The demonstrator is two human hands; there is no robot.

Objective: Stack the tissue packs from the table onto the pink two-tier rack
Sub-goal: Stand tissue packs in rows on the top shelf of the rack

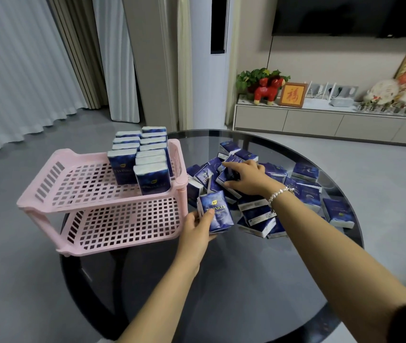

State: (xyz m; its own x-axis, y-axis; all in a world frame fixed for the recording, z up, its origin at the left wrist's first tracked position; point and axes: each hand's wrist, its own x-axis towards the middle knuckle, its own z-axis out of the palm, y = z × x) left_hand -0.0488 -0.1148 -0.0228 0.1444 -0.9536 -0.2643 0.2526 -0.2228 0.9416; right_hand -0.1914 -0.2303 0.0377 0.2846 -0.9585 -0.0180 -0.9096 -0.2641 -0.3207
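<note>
A pink two-tier rack stands on the left of a round dark glass table. Its top tier holds two rows of upright dark blue tissue packs at the back right; the bottom tier shows no packs. My left hand grips a small bundle of upright blue packs just right of the rack's front corner. My right hand, with a bead bracelet at the wrist, reaches into the loose pile of blue packs and curls its fingers round one pack in the pile.
Loose packs lie scattered over the table's far and right side. Bare glass lies in front of my arms. Beyond the table are curtains, a white tower unit, and a low TV cabinet with ornaments.
</note>
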